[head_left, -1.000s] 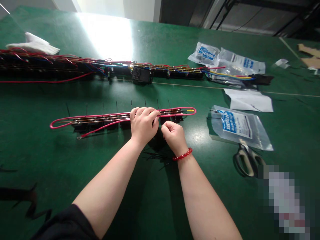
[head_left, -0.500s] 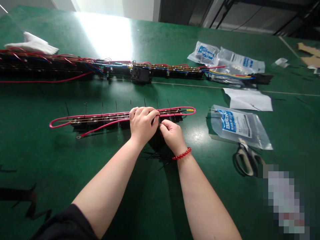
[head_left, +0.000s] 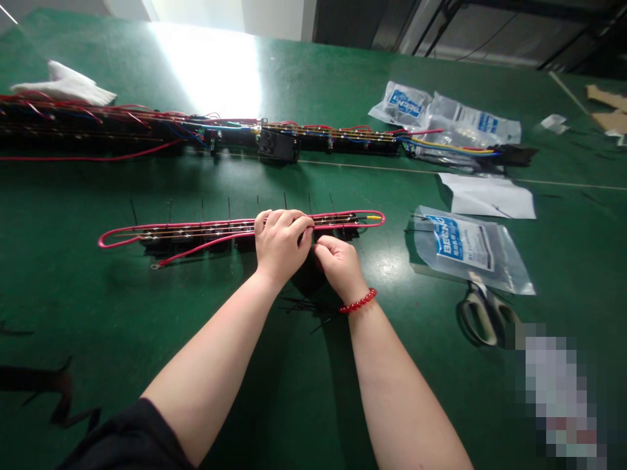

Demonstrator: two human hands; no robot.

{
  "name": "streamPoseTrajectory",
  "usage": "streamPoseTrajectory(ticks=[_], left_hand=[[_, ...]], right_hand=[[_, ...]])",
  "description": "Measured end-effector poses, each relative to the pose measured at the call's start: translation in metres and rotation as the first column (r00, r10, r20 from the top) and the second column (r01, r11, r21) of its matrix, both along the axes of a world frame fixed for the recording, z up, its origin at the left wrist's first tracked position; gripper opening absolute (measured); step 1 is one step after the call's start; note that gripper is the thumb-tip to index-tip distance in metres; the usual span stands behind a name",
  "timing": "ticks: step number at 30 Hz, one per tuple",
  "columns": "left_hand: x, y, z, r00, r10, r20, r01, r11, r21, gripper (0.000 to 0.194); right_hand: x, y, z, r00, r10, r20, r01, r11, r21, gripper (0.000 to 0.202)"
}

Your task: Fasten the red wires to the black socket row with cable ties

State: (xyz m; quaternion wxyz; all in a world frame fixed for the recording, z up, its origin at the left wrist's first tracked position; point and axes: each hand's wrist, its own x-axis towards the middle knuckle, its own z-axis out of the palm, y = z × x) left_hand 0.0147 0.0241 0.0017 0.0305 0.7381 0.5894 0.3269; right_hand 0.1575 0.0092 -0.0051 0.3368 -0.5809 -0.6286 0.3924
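Note:
A black strip (head_left: 210, 232) with metal contacts and brass-coloured rods lies across the middle. A red cable (head_left: 122, 236) loops around it, with a ring terminal (head_left: 155, 266) at its loose end. Several thin black cable ties (head_left: 229, 207) stick up along the far side. My left hand (head_left: 281, 238) lies over the strip and cable, fingers curled around them. Close beside it, my right hand (head_left: 340, 264) is closed in a pinch at the strip's near edge; what sits between its fingertips is hidden. Loose cable ties (head_left: 306, 305) lie near my right wrist.
Behind runs a longer wired black assembly (head_left: 333, 140). To the right are a labelled clear plastic bag (head_left: 504, 251), scissors (head_left: 482, 320), white paper (head_left: 490, 196) and more plastic bags (head_left: 455, 117). A white cloth (head_left: 63, 85) lies at back left, black scraps (head_left: 49, 385) at front left.
Both hands keep nearly the same place and grip. The whole view has shifted very slightly; nothing else visibly differs.

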Motion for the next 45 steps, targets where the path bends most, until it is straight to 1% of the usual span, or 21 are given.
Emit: streamPoseTrajectory(ticks=[3, 7, 17, 26, 31, 34, 36, 40, 45], left_hand=[[0.000, 0.000, 0.000, 1.000, 0.002, 0.002, -0.002, 1.000, 0.005, 0.013], [0.001, 0.000, 0.000, 1.000, 0.002, 0.022, -0.002, 1.000, -0.007, 0.010], [-0.001, 0.001, -0.002, 1.000, 0.005, 0.022, -0.005, 1.000, -0.014, 0.010], [-0.001, 0.000, -0.003, 1.000, 0.005, 0.010, -0.005, 1.000, 0.015, 0.009], [0.000, 0.001, -0.004, 1.000, 0.011, 0.017, -0.011, 1.000, 0.026, 0.008], [0.001, 0.001, -0.003, 1.000, 0.012, 0.023, -0.013, 1.000, 0.022, 0.008], [0.001, 0.001, -0.003, 1.000, 0.013, 0.023, -0.014, 1.000, 0.021, 0.008], [0.002, 0.001, -0.003, 1.000, 0.016, 0.013, -0.016, 0.999, 0.034, 0.009], [0.002, 0.000, -0.003, 1.000, 0.008, 0.016, -0.009, 0.999, 0.047, 0.008]], right_hand=[[-0.003, -0.002, 0.001, 0.999, -0.032, 0.016, 0.031, 0.999, 0.019, 0.029], [-0.004, -0.003, 0.003, 0.998, -0.030, 0.047, 0.027, 0.998, 0.059, 0.032], [-0.003, -0.004, 0.005, 0.999, -0.024, 0.043, 0.022, 0.998, 0.055, 0.038], [-0.005, -0.003, 0.002, 0.998, -0.046, 0.039, 0.043, 0.996, 0.077, 0.035], [-0.004, -0.001, 0.001, 0.996, -0.083, -0.017, 0.084, 0.992, 0.096, 0.039], [-0.002, 0.000, 0.000, 0.988, -0.142, -0.064, 0.147, 0.985, 0.087, 0.037], [-0.002, 0.001, -0.001, 0.975, -0.201, -0.098, 0.208, 0.975, 0.074, 0.033], [-0.003, 0.001, -0.005, 0.938, -0.299, -0.173, 0.314, 0.947, 0.066, 0.016], [-0.004, 0.000, -0.007, 0.935, -0.298, -0.192, 0.317, 0.945, 0.076, 0.011]])
